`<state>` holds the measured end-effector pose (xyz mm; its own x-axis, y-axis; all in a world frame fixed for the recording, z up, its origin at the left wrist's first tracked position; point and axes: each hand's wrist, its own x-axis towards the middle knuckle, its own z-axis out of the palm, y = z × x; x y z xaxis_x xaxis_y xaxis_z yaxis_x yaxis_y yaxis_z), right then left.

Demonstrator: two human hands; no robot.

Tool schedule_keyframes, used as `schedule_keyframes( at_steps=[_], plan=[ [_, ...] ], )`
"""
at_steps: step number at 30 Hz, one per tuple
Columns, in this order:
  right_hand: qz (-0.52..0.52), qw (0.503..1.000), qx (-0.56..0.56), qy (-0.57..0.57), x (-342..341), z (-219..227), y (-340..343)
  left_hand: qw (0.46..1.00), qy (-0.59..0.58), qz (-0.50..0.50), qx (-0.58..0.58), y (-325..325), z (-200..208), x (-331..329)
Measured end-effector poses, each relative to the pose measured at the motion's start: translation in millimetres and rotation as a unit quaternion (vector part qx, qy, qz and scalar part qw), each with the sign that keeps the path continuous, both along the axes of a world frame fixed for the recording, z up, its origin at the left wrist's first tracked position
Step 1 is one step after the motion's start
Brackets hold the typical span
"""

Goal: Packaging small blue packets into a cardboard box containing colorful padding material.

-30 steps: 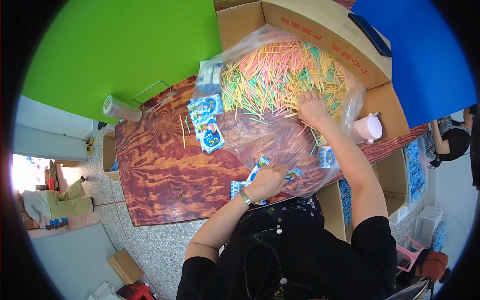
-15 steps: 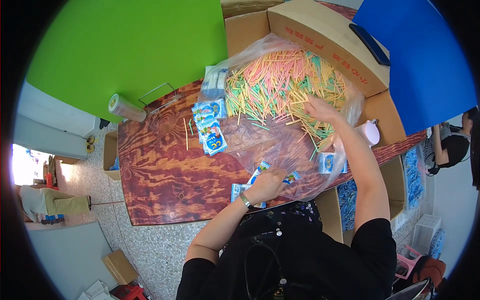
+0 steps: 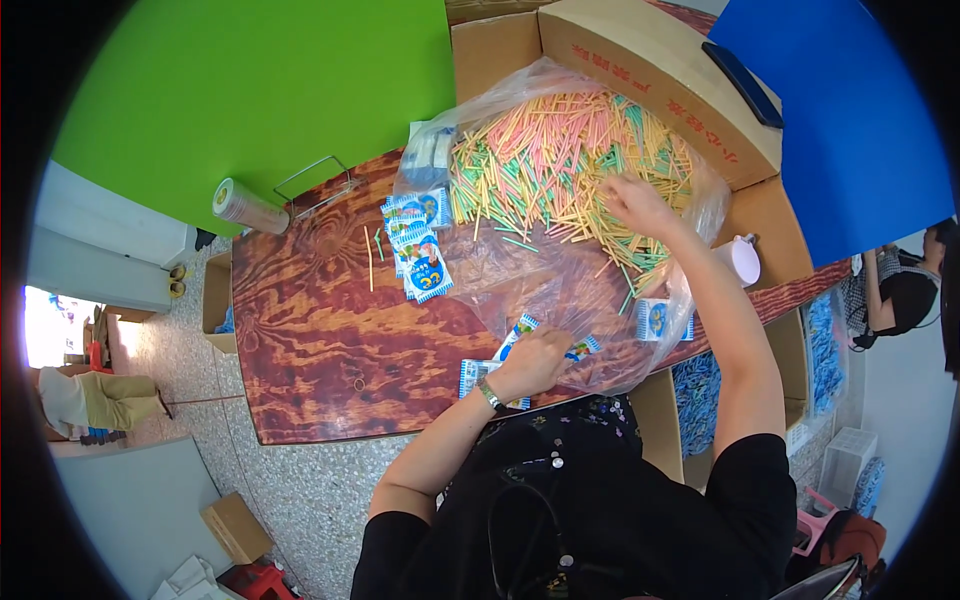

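A wide heap of thin pink, yellow and green sticks (image 3: 540, 150) lies on a clear plastic sheet (image 3: 500, 270). At the heap's right side my right hand (image 3: 640, 207) reaches in with bent fingers; what they pinch is too small to tell. Near the table's front edge, my left hand (image 3: 535, 362) is closed on a small blue-and-white packet (image 3: 515, 336), whose ends stick out past the fingers. Under that wrist lies another packet (image 3: 478, 376). Left of the heap is a stack of similar packets (image 3: 421, 268), and one more packet (image 3: 665, 321) rests below my right forearm.
An opened cardboard box (image 3: 660, 90) stands behind the heap, a dark phone (image 3: 742, 84) on its flap. Right of it is a pink cup (image 3: 740, 260). Stacked cups (image 3: 248, 207) and a wire rack (image 3: 315, 185) stand left. Boxes of blue packets (image 3: 697, 400) sit below the table.
My right hand has shifted slightly up and left within the heap, its fingers more bent. My left hand stays on the packet. The whole view has moved a little.
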<state>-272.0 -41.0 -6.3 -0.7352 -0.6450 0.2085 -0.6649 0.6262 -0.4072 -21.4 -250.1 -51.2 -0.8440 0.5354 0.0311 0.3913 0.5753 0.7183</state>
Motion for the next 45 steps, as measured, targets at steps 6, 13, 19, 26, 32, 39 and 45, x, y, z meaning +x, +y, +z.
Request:
schedule_keyframes(
  at_steps=[6, 13, 19, 26, 32, 39, 45],
  plan=[
    [-0.046, 0.978, 0.199, 0.032, 31, -21, -13, 1.000, -0.001, 0.000, -0.010, 1, -3, 0],
    [-0.157, 0.947, 0.278, -0.022, 25, -40, -34, 1.000, 0.012, 0.004, -0.009, 2, -6, 0],
    [-0.112, 0.965, 0.235, -0.044, 17, -30, -22, 1.000, 0.009, 0.009, 0.002, 0, -8, 1],
    [-0.140, 0.919, -0.073, -0.360, 5, -8, 3, 1.000, 0.013, 0.001, 0.008, -1, -5, 1],
    [-0.195, 0.698, -0.380, -0.575, 29, 10, -4, 1.000, 0.004, 0.018, 0.015, -2, 1, 1],
    [-0.034, 0.667, -0.257, -0.698, 52, 18, -1, 0.672, -0.310, 0.218, 0.636, -3, 45, -60],
    [0.013, 0.744, -0.179, -0.643, 47, 35, -8, 0.626, -0.305, 0.162, 0.699, -6, 41, -118]
  ],
)
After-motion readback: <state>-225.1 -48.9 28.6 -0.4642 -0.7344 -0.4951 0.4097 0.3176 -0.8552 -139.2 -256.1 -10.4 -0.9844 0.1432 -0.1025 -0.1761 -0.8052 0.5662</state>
